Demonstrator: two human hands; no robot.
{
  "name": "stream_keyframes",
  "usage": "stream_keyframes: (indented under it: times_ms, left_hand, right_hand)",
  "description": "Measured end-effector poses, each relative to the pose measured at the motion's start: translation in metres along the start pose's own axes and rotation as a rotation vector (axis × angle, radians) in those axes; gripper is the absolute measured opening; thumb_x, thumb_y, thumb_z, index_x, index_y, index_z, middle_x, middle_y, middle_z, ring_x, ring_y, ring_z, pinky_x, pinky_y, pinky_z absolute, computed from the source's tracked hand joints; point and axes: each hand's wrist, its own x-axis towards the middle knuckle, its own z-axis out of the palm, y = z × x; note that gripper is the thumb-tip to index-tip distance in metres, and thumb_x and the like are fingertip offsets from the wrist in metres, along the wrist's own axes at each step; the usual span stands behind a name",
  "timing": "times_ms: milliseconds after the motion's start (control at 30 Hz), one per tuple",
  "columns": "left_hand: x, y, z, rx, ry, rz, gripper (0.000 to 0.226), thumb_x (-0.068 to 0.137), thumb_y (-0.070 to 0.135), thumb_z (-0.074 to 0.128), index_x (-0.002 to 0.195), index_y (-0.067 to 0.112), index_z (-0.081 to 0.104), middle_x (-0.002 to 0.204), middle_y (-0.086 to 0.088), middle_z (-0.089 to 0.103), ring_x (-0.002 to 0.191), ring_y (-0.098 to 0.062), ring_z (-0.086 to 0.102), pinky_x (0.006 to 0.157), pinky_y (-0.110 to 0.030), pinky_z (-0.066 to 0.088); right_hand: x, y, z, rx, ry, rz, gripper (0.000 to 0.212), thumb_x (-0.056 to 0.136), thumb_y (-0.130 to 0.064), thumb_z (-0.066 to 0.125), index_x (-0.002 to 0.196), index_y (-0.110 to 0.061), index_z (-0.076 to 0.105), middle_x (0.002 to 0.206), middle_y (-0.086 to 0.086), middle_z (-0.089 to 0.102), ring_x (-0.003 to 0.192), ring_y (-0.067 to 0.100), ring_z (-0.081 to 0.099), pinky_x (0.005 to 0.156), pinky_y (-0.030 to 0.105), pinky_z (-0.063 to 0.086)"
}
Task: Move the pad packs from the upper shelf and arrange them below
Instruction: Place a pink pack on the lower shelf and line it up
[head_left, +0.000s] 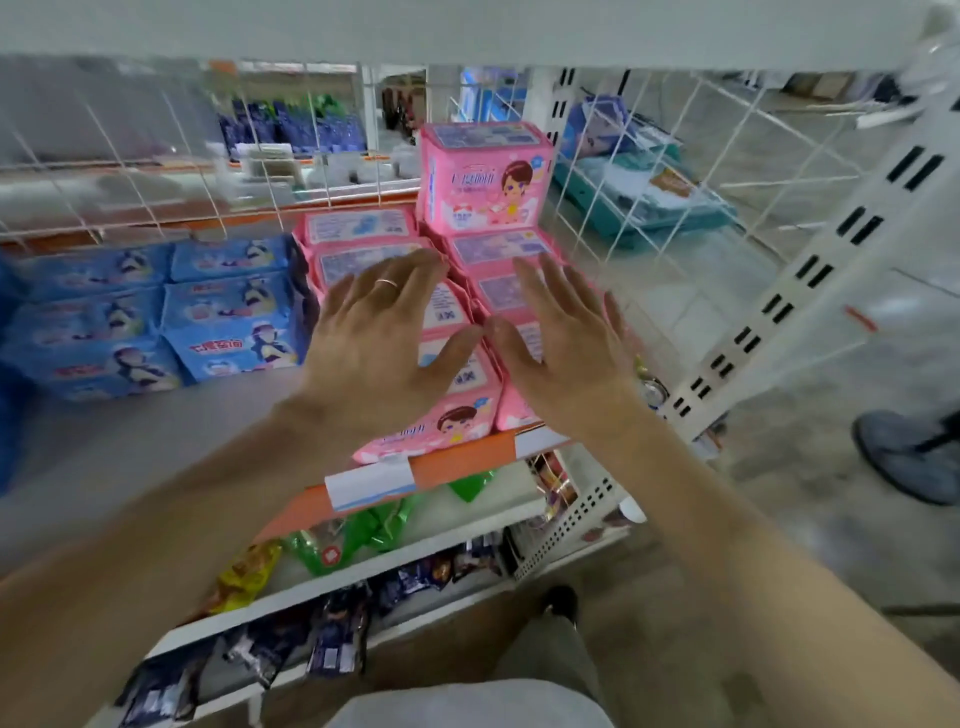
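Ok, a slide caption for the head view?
Left hand and right hand spread flat over rows of pink pad packs.

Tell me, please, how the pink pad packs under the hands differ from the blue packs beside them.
The pink packs lie under the left hand and right hand; the blue packs lie free. Pink packs reach the front edge of the shelf; blue ones sit farther back. Both show a cartoon figure.
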Motion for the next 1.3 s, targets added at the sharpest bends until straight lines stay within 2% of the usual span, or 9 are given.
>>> stream_keyframes:
  times_ms: [100, 233, 300, 467, 633, 800, 967, 1300]
  left_hand:
    - [-0.014, 0.012, -0.014, -0.021, 0.056, 0.052, 0.067, 0.093, 0.058, 0.042, 0.139, 0.01, 0.05, 0.142, -0.011, 0.056, 0.13, -0.035, 0.052, 0.108, -0.055, 0.04]
    - [-0.031, 0.024, -0.028, -0.002, 0.099, 0.117, 0.071, 0.096, 0.063, 0.034, 0.137, 0.008, 0.054, 0.144, -0.009, 0.055, 0.131, -0.033, 0.052, 0.108, -0.054, 0.041]
    - [-0.04, 0.031, -0.034, 0.006, 0.112, 0.121, 0.07, 0.096, 0.062, 0.037, 0.138, 0.009, 0.053, 0.146, -0.008, 0.053, 0.133, -0.033, 0.05, 0.109, -0.053, 0.039]
    - [-0.064, 0.061, -0.047, 0.033, 0.12, 0.11, 0.067, 0.095, 0.057, 0.044, 0.141, 0.008, 0.05, 0.148, -0.008, 0.05, 0.134, -0.032, 0.048, 0.11, -0.053, 0.037]
    - [-0.083, 0.102, -0.066, 0.032, 0.111, 0.023, 0.072, 0.093, 0.061, 0.041, 0.145, 0.01, 0.043, 0.153, -0.006, 0.044, 0.137, -0.03, 0.044, 0.113, -0.051, 0.032]
    - [-0.101, 0.133, -0.091, 0.057, 0.187, 0.01, 0.07, 0.095, 0.059, 0.045, 0.144, 0.009, 0.043, 0.153, -0.006, 0.044, 0.136, -0.029, 0.045, 0.108, -0.05, 0.038]
    - [-0.128, 0.15, -0.126, 0.056, 0.319, -0.023, 0.065, 0.096, 0.053, 0.048, 0.143, 0.008, 0.044, 0.149, -0.007, 0.047, 0.133, -0.029, 0.05, 0.101, -0.051, 0.047]
    - [-0.15, 0.119, -0.21, 0.114, 0.466, -0.025, 0.062, 0.094, 0.05, 0.049, 0.139, 0.007, 0.048, 0.148, -0.005, 0.048, 0.132, -0.03, 0.05, 0.1, -0.055, 0.047]
  right_hand:
    - [-0.024, -0.01, -0.013, 0.01, 0.106, -0.009, 0.079, 0.089, -0.067, 0.021, 0.156, -0.025, 0.026, 0.164, 0.003, 0.024, 0.152, 0.028, 0.019, 0.121, 0.059, 0.013]
    - [-0.048, -0.016, -0.031, 0.018, 0.087, -0.015, 0.077, 0.089, -0.068, 0.022, 0.155, -0.029, 0.025, 0.166, -0.002, 0.018, 0.153, 0.025, 0.014, 0.122, 0.057, 0.01]
    - [-0.058, -0.017, -0.039, 0.072, 0.102, -0.029, 0.075, 0.09, -0.067, 0.024, 0.155, -0.029, 0.027, 0.165, -0.002, 0.019, 0.153, 0.024, 0.014, 0.122, 0.056, 0.01]
    - [-0.088, -0.007, -0.059, 0.104, 0.158, -0.107, 0.072, 0.092, -0.064, 0.031, 0.153, -0.026, 0.032, 0.162, -0.002, 0.028, 0.151, 0.023, 0.02, 0.122, 0.05, 0.015]
    - [-0.114, 0.01, -0.092, 0.171, 0.205, -0.176, 0.073, 0.09, -0.064, 0.038, 0.151, -0.025, 0.038, 0.157, -0.003, 0.038, 0.147, 0.02, 0.027, 0.115, 0.056, 0.027]
    - [-0.138, 0.009, -0.121, 0.235, 0.22, -0.238, 0.075, 0.089, -0.062, 0.043, 0.151, -0.018, 0.039, 0.16, 0.004, 0.034, 0.149, 0.024, 0.026, 0.116, 0.059, 0.028]
    - [-0.153, -0.016, -0.146, 0.276, 0.295, -0.369, 0.072, 0.091, -0.058, 0.046, 0.149, -0.017, 0.042, 0.158, 0.003, 0.036, 0.148, 0.023, 0.027, 0.115, 0.059, 0.029]
    - [-0.138, -0.098, -0.17, 0.321, 0.368, -0.496, 0.064, 0.093, -0.053, 0.048, 0.148, -0.019, 0.045, 0.156, -0.001, 0.04, 0.146, 0.018, 0.032, 0.115, 0.054, 0.031]
